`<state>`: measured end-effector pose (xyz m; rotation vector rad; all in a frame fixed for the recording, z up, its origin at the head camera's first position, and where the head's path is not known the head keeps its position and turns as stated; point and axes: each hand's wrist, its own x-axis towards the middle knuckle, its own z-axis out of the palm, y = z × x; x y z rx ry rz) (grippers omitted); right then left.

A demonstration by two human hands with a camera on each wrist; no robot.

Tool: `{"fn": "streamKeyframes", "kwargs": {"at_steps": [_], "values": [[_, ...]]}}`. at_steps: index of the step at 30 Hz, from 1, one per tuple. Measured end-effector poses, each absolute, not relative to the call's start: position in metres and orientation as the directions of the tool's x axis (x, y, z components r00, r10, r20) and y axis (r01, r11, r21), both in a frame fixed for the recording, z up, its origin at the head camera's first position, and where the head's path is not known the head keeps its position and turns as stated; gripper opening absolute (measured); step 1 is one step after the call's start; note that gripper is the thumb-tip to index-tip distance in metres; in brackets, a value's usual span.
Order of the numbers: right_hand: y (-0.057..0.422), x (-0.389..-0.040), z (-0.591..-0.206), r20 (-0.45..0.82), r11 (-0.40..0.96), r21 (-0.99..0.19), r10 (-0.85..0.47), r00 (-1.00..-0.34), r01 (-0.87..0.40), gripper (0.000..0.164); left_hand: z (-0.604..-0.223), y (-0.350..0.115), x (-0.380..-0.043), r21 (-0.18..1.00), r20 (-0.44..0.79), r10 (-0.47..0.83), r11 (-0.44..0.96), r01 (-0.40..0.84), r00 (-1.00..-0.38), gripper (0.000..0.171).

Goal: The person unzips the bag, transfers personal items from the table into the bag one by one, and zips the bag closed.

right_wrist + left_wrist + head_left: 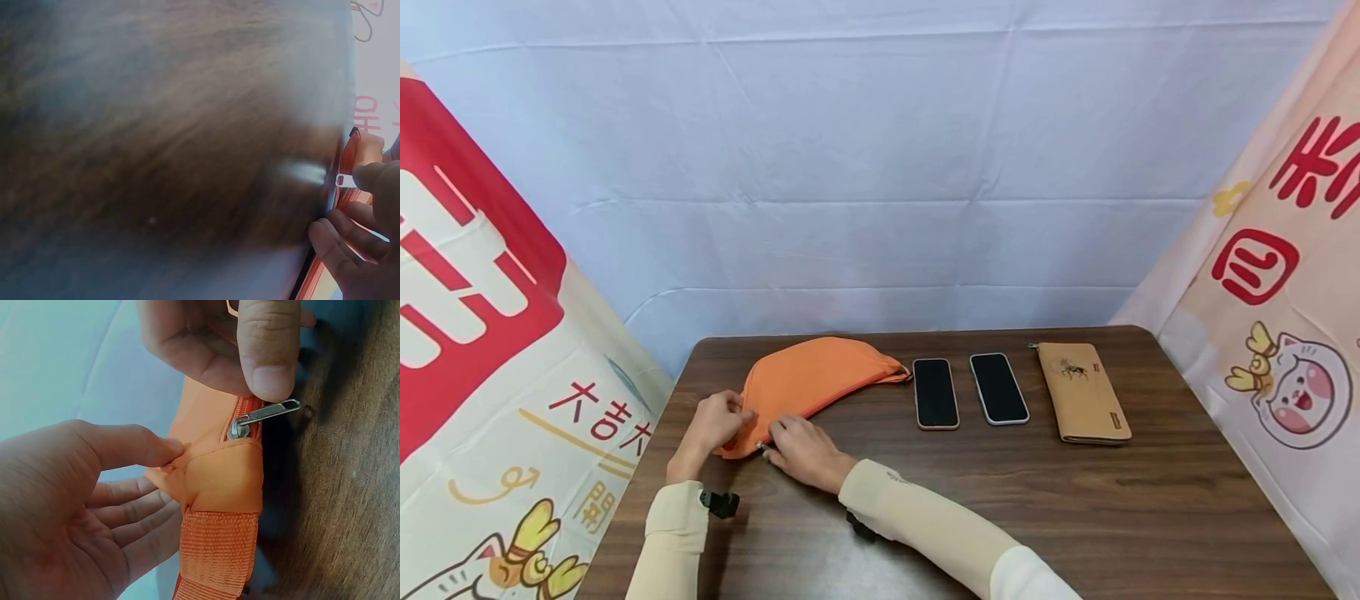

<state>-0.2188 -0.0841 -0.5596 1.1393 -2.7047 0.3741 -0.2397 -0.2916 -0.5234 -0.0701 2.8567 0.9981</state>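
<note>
Pouch, orange, is lying at about 10 o'clock on the wooden table, viewed from the person's seat; a brown-rimmed phone and a white-rimmed phone are resting between 12 and 1 o'clock, a tan wallet at 2. From where I am standing, the left hand is pinching fabric at the pouch's 8 o'clock end, thumb against forefinger, its other fingers spreading loosely behind. The right hand is working at the 7 o'clock edge, fingers partly curling, thumb tip close by the metal zip pull; I cannot tell whether it is gripping the pull. The step, as I am judging it, is working the zip. Good practice: anchoring the corner beside the strap so the fabric is staying taut; pinching the pull near its free end; drawing in line with the teeth, never sideways; keeping the fabric fold clear of the slider, since loose cloth is risking a jam.
</note>
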Motion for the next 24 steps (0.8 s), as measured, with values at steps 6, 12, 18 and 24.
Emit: {"fn": "streamKeyframes", "kwargs": {"at_steps": [6,12,18,24], "values": [[-0.087,-0.218,-0.559,0.248,0.687,-0.155,-0.668,-0.701,-0.710,0.027,-0.524,-0.292,-0.239,0.631,-0.130,-0.002,0.771,-0.084,-0.992,0.035],[-0.089,-0.217,-0.560,0.229,0.703,-0.131,-0.664,-0.712,-0.699,0.028,-0.522,-0.291,-0.238,0.639,-0.135,0.003,0.764,-0.085,-0.991,0.034],[-0.093,-0.215,-0.561,0.203,0.719,-0.101,-0.662,-0.721,-0.688,0.026,-0.521,-0.290,-0.238,0.643,-0.141,0.007,0.761,-0.087,-0.990,0.035],[-0.095,-0.213,-0.562,0.204,0.732,-0.052,-0.658,-0.725,-0.679,0.027,-0.520,-0.289,-0.237,0.659,-0.157,0.001,0.745,-0.104,-0.988,0.033]]}}
